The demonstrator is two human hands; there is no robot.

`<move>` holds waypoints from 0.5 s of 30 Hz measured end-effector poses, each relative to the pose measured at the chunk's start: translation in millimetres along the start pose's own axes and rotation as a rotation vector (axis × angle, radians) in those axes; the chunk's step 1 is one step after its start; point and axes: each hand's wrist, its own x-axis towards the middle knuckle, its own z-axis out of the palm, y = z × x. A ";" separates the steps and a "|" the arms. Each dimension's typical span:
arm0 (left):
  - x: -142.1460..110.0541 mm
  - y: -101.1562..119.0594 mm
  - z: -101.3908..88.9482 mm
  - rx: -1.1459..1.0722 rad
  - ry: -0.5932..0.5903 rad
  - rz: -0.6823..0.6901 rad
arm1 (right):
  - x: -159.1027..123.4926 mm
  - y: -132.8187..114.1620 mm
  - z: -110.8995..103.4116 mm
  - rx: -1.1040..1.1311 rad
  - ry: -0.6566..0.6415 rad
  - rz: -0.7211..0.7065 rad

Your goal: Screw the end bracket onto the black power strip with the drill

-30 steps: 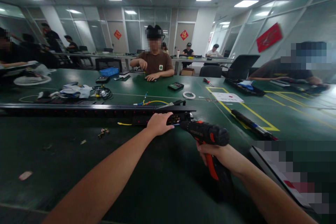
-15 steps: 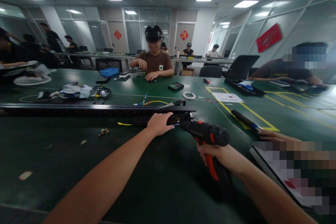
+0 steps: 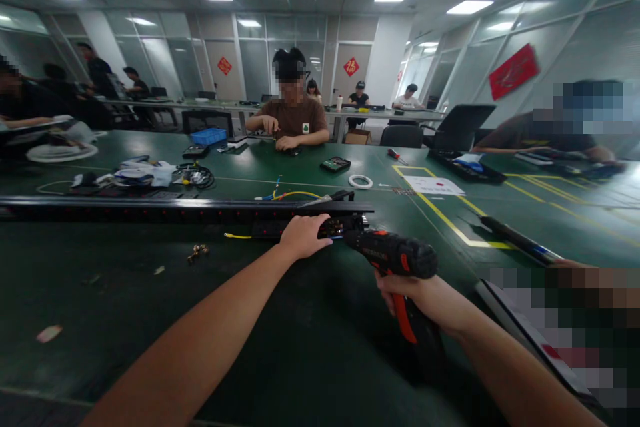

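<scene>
My right hand (image 3: 407, 288) is wrapped round the handle of a black and orange cordless drill (image 3: 395, 252). The drill's nose points left at the end of a short black module (image 3: 270, 229) with brass-coloured terminals. My left hand (image 3: 303, 237) grips that module, thumb and fingers at its terminal end; the hand hides part of it. Just behind lies a long black strip (image 3: 150, 209) with small red marks. A yellow-tipped wire (image 3: 237, 236) sticks out at the module's left. Whether the drill's bit touches a screw cannot be made out.
Small brass screws (image 3: 198, 252) lie in a pile on the green table (image 3: 280, 333). Cables and bags (image 3: 145, 173), a tape roll (image 3: 361, 181) and a screwdriver (image 3: 397, 156) are farther back. At right, a co-worker's hand holds a dark long tool (image 3: 520, 240) near a document board (image 3: 530, 333).
The co-worker's hand at the right has drawn the long dark tool to the right. My hands, the drill and the module stay practically where they were.
</scene>
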 end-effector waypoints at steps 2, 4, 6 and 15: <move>0.1 -0.4 0.6 -0.001 0.000 0.004 | -0.1 0.0 0.1 0.007 -0.004 0.000; 0.0 -0.8 1.0 -0.001 0.007 0.011 | -0.3 -0.1 0.4 0.014 0.001 -0.003; -0.2 -1.1 1.3 -0.001 0.014 0.012 | -0.2 -0.4 0.9 0.018 0.007 -0.006; -0.3 0.2 -0.4 -0.010 0.005 -0.006 | -2.8 -6.4 4.4 0.021 0.023 0.003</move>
